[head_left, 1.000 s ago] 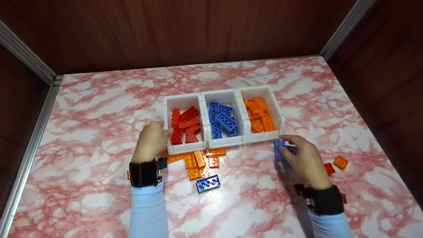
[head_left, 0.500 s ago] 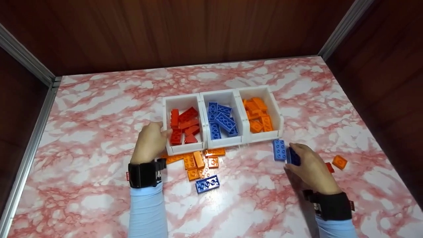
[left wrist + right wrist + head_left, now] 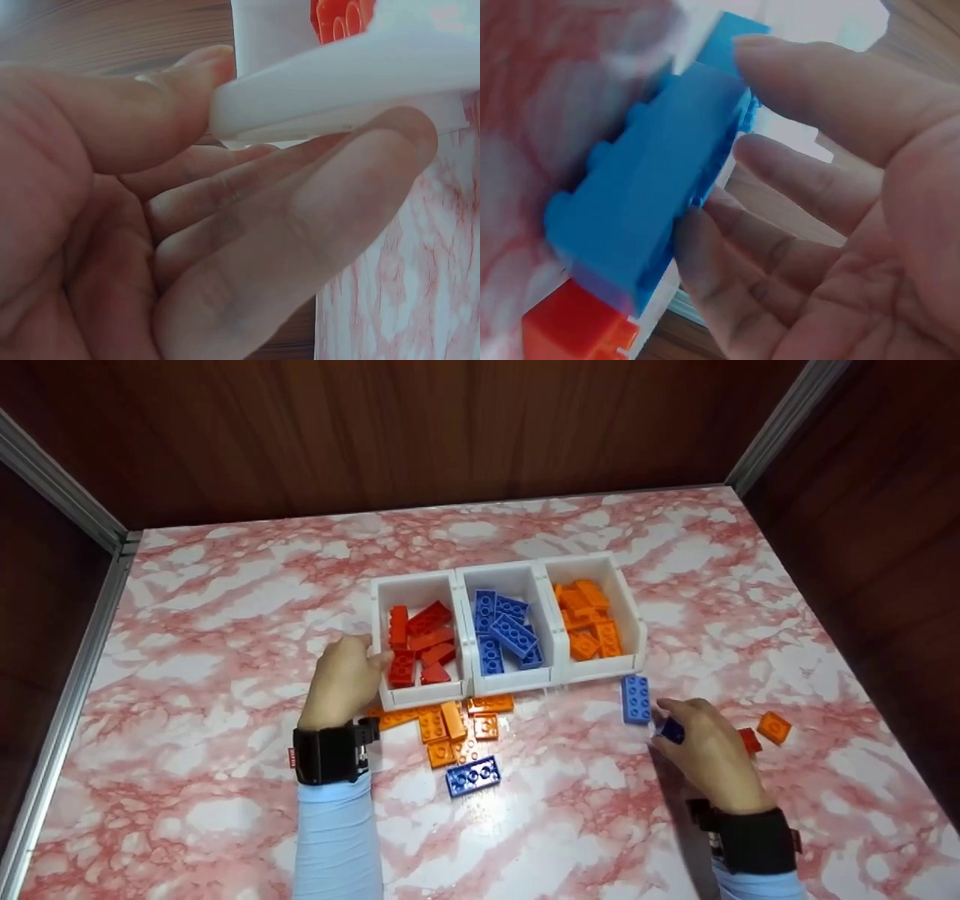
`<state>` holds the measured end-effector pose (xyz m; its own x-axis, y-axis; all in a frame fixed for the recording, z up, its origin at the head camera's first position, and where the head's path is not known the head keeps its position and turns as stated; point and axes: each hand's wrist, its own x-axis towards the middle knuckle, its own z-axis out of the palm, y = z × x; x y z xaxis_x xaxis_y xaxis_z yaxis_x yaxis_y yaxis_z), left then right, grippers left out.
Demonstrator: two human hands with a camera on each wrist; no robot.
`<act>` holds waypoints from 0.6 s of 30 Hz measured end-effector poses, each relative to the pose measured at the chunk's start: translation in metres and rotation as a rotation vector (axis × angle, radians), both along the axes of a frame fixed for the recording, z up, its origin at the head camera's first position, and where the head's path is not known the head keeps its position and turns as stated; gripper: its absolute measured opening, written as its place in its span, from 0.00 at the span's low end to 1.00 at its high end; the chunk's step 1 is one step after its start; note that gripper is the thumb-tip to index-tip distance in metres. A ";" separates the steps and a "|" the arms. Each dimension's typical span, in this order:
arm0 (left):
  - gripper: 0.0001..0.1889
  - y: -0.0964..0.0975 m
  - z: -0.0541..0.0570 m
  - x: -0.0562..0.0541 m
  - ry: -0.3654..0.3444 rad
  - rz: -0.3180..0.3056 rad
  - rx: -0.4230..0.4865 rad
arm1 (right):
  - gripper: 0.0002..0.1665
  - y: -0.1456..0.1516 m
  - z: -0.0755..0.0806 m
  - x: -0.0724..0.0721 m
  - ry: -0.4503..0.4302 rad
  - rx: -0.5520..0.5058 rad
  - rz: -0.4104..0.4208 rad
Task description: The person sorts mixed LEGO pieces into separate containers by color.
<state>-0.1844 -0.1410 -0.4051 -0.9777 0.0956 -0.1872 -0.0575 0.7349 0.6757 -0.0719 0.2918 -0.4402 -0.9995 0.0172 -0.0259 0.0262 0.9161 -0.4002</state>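
Observation:
My left hand [image 3: 343, 675] grips the left wall of a white bin [image 3: 300, 90] that holds red bricks [image 3: 429, 637], thumb over the rim and fingers outside and under it. At the right, my right hand [image 3: 709, 750] pinches a blue toy brick [image 3: 645, 172] between thumb and fingertips, low over the table; in the head view the hand hides much of this brick. Just left of it, a lighter blue brick [image 3: 636, 700] lies studs up near the bins. Behind the right hand sit a red brick [image 3: 750, 740] and an orange brick [image 3: 773, 727].
Joined to the red bin are a middle bin [image 3: 510, 685] with blue bricks [image 3: 514, 635] and a right bin [image 3: 604, 669] with orange bricks [image 3: 585, 604]. Loose orange bricks [image 3: 431, 725] and one blue brick [image 3: 472, 777] lie in front. Dark panels [image 3: 450, 435] wall the table.
My right hand has drawn back to the right and toward me with its blue brick, away from the lighter blue brick beside it. The left hand stays on the bin wall.

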 end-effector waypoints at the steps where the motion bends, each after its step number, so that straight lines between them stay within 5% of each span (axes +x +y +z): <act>1: 0.27 0.000 0.000 0.000 0.001 -0.001 -0.001 | 0.31 0.000 -0.001 0.001 0.005 0.012 0.002; 10: 0.26 0.001 0.000 -0.001 0.009 -0.009 0.001 | 0.25 0.002 0.006 0.001 0.040 -0.009 -0.034; 18: 0.25 0.001 -0.001 -0.001 0.014 -0.009 -0.001 | 0.22 -0.025 0.025 -0.015 0.405 -0.154 0.011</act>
<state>-0.1855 -0.1402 -0.4059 -0.9792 0.1041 -0.1740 -0.0418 0.7361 0.6756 -0.0871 0.2669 -0.4155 -0.9295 0.0335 0.3673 -0.1705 0.8441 -0.5083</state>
